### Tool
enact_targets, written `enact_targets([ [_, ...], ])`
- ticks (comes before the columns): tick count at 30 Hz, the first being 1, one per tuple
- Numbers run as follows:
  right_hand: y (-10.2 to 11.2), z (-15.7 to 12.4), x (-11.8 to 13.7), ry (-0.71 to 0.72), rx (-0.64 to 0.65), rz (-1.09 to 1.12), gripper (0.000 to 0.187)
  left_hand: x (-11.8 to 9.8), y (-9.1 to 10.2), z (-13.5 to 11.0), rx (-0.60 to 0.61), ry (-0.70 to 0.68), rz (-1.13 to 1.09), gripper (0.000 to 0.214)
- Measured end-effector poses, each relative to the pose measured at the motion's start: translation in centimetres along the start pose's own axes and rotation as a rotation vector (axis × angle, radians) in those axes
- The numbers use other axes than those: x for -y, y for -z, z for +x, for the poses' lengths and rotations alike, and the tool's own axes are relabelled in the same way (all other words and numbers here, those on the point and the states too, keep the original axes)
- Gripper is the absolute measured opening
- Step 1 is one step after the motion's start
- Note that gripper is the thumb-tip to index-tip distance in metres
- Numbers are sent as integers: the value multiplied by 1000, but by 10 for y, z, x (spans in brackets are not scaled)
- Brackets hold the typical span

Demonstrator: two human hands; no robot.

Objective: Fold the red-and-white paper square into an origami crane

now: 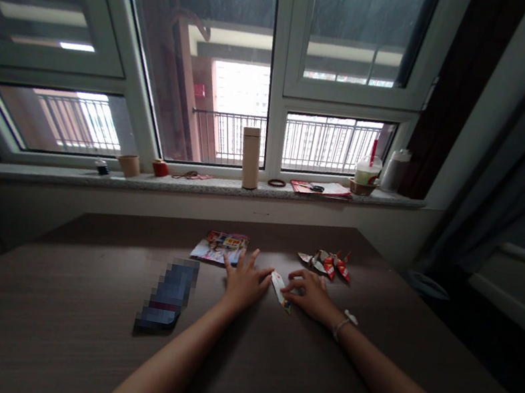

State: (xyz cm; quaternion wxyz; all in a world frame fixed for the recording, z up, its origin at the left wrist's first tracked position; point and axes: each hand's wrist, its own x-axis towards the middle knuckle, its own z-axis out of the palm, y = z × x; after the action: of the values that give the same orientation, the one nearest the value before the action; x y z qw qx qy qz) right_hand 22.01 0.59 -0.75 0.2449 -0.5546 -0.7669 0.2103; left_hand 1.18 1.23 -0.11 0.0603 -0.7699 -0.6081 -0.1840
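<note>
A narrow piece of folded paper (279,289), mostly white with a coloured lower tip, lies slantwise on the table between my two hands. My left hand (246,283) has its fingers spread, with the thumb side right at the paper's upper left end. On the other side, my right hand (311,295) curls its fingers down, fingertips closed at the paper's right edge. Just beyond the right hand are several folded paper cranes (329,262) in red and white. A colourful printed packet or sheet (222,247) lies behind my left hand.
A blurred dark-blue phone-like object (168,295) lies left of my left arm. Beside my right wrist is a small white scrap (351,317). Along the windowsill (183,184) stand a beige bottle (250,157), a paper cup (128,165), a lidded drink with straw (367,170) and scissors (315,187) on red paper.
</note>
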Motion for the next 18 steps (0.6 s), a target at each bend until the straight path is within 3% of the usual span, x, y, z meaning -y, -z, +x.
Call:
enact_targets([
  [8,2,-5,7,35,-35,-12,19,3,-1,-4,-17,-50,-20,40],
  [13,-1,-6,6,59,-58,-21,26,2,4,-9,37,-151,-95,23],
  [18,-3,-2,1,175,-48,-20,25,1,7,-9,96,-105,-156,20],
])
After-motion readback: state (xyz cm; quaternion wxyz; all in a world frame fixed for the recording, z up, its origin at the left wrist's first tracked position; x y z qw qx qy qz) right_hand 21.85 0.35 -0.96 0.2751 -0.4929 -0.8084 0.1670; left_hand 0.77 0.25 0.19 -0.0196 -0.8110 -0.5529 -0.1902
